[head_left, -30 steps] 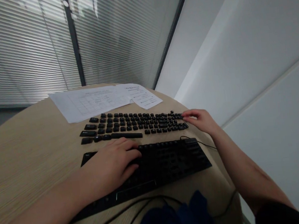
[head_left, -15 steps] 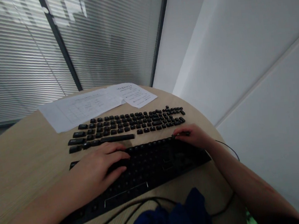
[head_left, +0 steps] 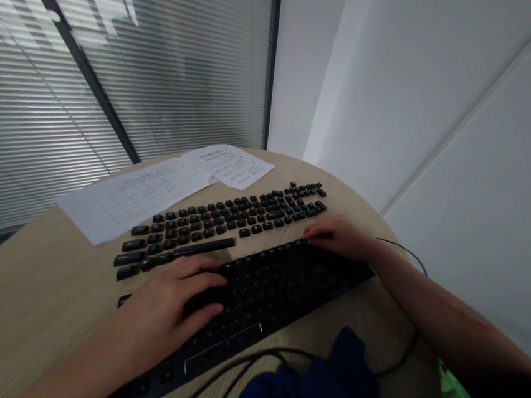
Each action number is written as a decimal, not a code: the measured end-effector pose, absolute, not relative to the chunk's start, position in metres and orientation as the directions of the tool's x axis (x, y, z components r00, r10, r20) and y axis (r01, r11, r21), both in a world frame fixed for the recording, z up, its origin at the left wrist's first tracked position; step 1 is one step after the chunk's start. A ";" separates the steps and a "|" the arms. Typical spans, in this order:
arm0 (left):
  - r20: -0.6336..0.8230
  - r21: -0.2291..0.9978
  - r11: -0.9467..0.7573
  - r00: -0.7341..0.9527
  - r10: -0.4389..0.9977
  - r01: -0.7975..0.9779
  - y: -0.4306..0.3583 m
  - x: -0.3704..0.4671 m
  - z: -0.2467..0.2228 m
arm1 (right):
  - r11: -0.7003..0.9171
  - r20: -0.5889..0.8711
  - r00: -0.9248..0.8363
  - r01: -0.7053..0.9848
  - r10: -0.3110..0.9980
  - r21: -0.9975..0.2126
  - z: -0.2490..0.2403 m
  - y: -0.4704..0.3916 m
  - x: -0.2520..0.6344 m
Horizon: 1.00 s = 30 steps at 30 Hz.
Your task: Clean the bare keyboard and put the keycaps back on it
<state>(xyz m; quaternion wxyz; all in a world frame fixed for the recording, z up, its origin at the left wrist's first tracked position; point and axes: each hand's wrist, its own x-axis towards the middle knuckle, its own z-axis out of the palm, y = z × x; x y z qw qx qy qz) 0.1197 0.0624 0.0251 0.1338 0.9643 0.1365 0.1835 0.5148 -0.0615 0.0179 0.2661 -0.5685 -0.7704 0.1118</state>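
Observation:
A black keyboard (head_left: 275, 295) lies slantwise on the table in front of me. Most of its key positions look bare, while a row of keycaps stands along its far edge. My left hand (head_left: 176, 298) rests over the keyboard's left part, fingers apart and holding nothing. At the right end of the keycap row, my right hand (head_left: 335, 237) has thumb and fingertips pinched on a small black keycap, largely covered by the fingers. Just beyond the keyboard, loose black keycaps (head_left: 208, 224) are laid out in rows, with a long space bar (head_left: 204, 247) nearest.
White printed sheets (head_left: 138, 192) lie at the back of the round wooden table (head_left: 33, 271). A black cable (head_left: 234, 363) loops in front of the keyboard, beside a dark blue cloth (head_left: 307, 389). A white wall (head_left: 446, 81) rises on the right, and blinds (head_left: 178, 76) hang behind.
The view has shifted slightly. My right hand stays at the end of the keycap row, its fingertips now closer down on it. My left hand keeps its place on the keyboard.

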 end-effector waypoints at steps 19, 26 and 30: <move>0.317 0.326 -0.924 0.898 0.306 0.200 0.060 0.123 0.033 | 0.370 0.253 -0.284 0.826 0.925 -0.426 0.023 -0.059 0.515; 0.329 0.351 -0.917 0.891 0.312 0.191 0.063 0.121 0.026 | 0.322 0.208 -0.259 0.867 0.943 -0.381 0.019 -0.056 0.512; 0.338 0.355 -0.913 0.884 0.324 0.199 0.062 0.121 0.023 | 0.324 0.311 -0.192 0.826 0.931 -0.462 0.021 -0.058 0.515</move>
